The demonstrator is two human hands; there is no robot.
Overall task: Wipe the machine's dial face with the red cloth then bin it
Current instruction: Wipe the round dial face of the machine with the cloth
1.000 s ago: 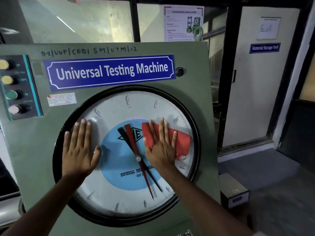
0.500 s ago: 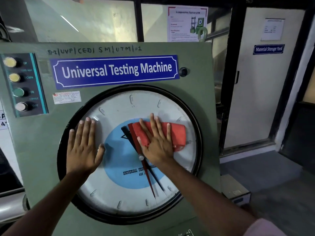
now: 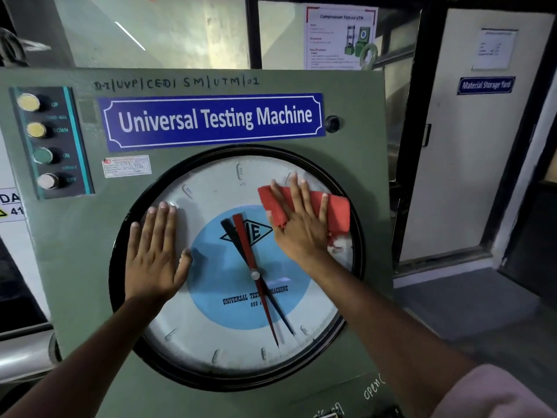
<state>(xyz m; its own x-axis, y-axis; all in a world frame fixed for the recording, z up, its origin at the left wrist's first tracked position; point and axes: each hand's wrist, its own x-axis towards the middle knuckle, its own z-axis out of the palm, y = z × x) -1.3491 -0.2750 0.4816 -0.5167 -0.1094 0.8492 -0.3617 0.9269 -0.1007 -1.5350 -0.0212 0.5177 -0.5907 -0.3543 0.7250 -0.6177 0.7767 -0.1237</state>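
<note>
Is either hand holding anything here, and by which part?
Neither grips. The right hand presses the red cloth flat on the dial face, palm over its left half. The left hand is bare.

On the green panel [image 3: 75,267]: one dial face [image 3: 229,336], two pointers [image 3: 272,309], four push-buttons [image 3: 36,129], one red cloth [image 3: 339,211], two hands [image 3: 153,257].

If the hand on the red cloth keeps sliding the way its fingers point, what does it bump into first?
The right hand, flat on the red fabric cloth, points up and slightly right across the round white dial face. It would probably meet the black circular rim of the dial first, since that rim appears to stand proud of the glass.
</note>
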